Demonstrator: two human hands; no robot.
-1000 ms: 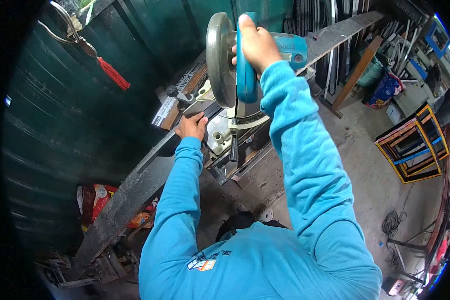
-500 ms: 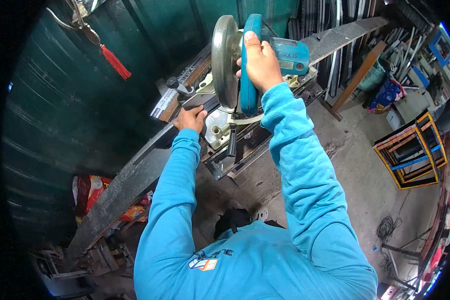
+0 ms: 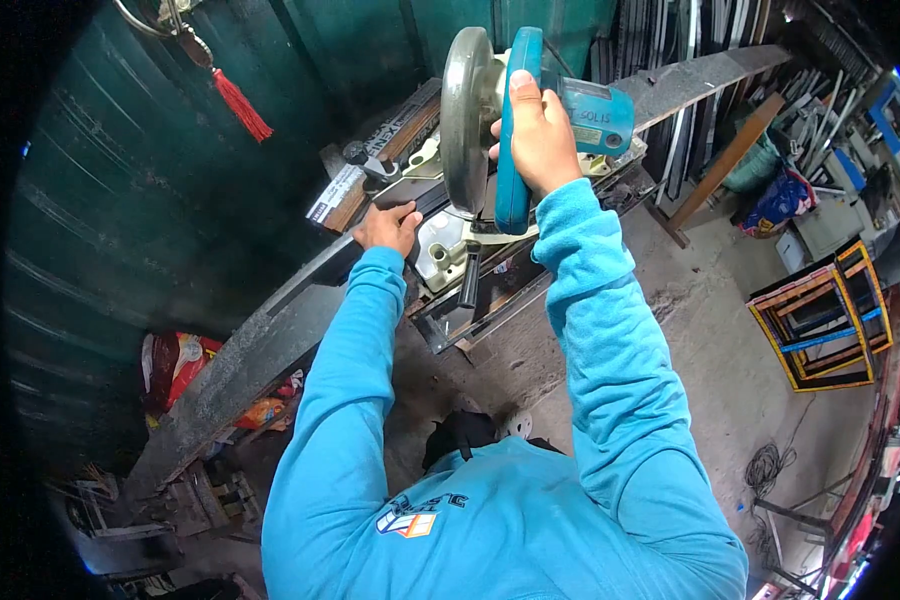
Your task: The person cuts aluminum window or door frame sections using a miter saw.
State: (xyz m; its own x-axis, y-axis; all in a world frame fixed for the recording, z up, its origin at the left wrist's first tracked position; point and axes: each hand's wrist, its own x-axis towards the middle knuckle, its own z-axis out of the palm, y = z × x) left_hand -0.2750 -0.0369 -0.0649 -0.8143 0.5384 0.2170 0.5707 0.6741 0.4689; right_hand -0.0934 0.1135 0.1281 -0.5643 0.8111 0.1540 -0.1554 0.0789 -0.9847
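Saw (image 3: 466, 125) and right hand (image 3: 547, 140) now sitting lower and farther right than in earlier frames, nearer the black lever (image 3: 470, 278). Right hand clenching the teal handle (image 3: 515, 190), upper centre. Left hand (image 3: 388, 229) is pressing on the dark bar (image 3: 431, 197), left of the saw; cannot tell whether fingers are curling beneath. Bar is running lower left to upper right; saw's guard is standing near-vertical, motor pointing right. Green wall (image 3: 120, 230) is bounding upper left; floor (image 3: 710, 275) is opening out toward the frames (image 3: 820, 338), right.
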